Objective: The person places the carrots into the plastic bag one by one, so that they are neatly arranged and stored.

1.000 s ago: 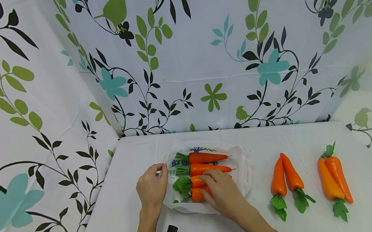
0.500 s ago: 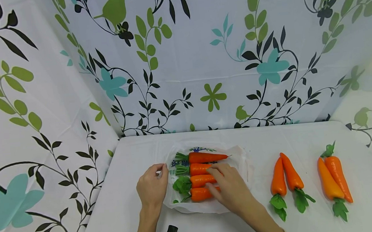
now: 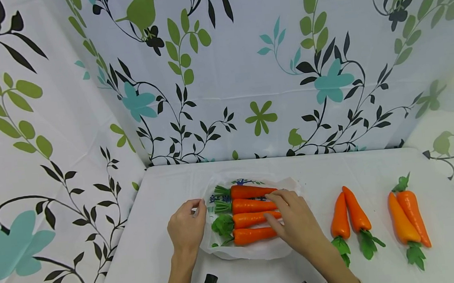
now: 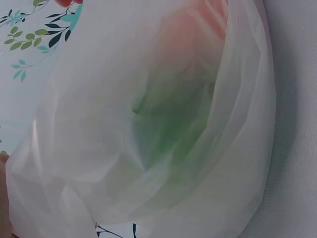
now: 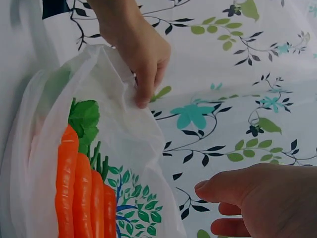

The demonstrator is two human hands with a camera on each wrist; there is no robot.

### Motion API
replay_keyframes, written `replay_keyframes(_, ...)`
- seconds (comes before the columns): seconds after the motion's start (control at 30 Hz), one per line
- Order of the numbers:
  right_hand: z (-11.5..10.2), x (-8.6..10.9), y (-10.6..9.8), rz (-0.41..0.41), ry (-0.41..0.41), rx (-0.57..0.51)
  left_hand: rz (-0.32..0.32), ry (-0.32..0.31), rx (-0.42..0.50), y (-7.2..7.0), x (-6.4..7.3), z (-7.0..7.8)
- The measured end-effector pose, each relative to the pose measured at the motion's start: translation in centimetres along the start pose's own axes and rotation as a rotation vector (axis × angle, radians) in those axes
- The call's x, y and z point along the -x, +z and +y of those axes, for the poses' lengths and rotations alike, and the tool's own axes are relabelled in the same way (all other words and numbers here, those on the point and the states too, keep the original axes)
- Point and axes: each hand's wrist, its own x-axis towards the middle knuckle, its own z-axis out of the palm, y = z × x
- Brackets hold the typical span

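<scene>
A white plastic bag [image 3: 251, 252] with a printed tree lies on the table, its near rim raised around several orange carrots [image 3: 252, 236] with green tops. My left hand [image 3: 186, 229] pinches the bag's left edge between thumb and fingers. Over the carrots' pointed ends hovers my right hand [image 3: 299, 218], its fingers loosely bent and holding nothing; whether a fingertip touches a carrot, I cannot tell. In the right wrist view the right thumb and fingers stand apart beside the bag. Green leaves show blurred through the bag wall [image 4: 74, 148] in the left wrist view.
Right of the bag, two carrots [image 3: 356, 211] lie with tips together and leaves toward me. Farther right is another pair of carrots [image 3: 414, 215], one more yellow-orange. Patterned cloth [image 3: 221, 71] hangs behind and beside the white table [image 3: 140, 255].
My right hand has moved right along the carrots toward their tips, uncovering more of the lower ones. The left hand and the bag have stayed in place.
</scene>
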Motion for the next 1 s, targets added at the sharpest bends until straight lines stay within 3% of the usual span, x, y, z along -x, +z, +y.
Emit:
replay_keyframes(0.57, 2.3, 0.0, -2.9, 0.054, 0.186, 0.043, 0.001, -0.004, -0.003, -0.1, 0.0, 0.2)
replay_keyframes(1.0, 4.1, 0.3, -4.0, 0.024, 0.309, 0.07, 0.009, -0.004, -0.014, -0.1, -0.1, 0.3)
